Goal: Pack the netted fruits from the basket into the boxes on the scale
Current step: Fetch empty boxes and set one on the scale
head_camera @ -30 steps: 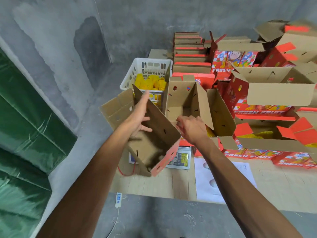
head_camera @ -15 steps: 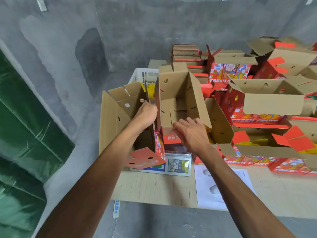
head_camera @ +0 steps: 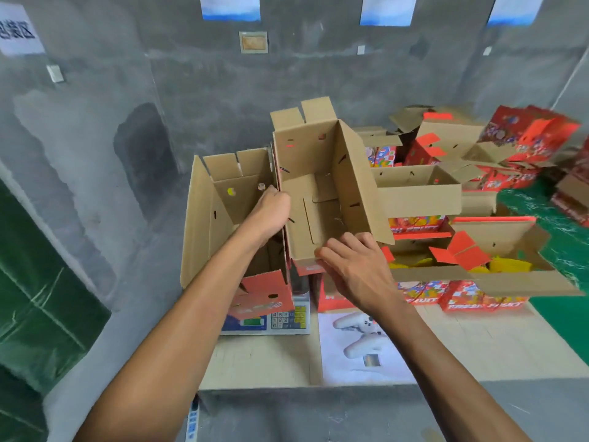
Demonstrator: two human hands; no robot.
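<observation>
Two empty cardboard boxes stand side by side on the scale (head_camera: 280,319), flaps up. My left hand (head_camera: 272,207) grips the wall where the left box (head_camera: 220,215) meets the right box (head_camera: 322,199). My right hand (head_camera: 353,266) rests with bent fingers on the near rim of the right box. Both boxes hide the white basket behind them. Yellow netted fruits (head_camera: 510,266) show in an open box to the right.
Many red and brown fruit boxes (head_camera: 424,193) crowd the table's right and back. A printed paper sheet (head_camera: 357,346) lies on the table (head_camera: 264,362) beside the scale. A grey wall stands behind, and a green curtain (head_camera: 38,298) hangs at the left.
The left box went from tilted and open toward me to upright on the scale beside the right box. The camera tilted up, and the basket dropped out of sight behind the boxes.
</observation>
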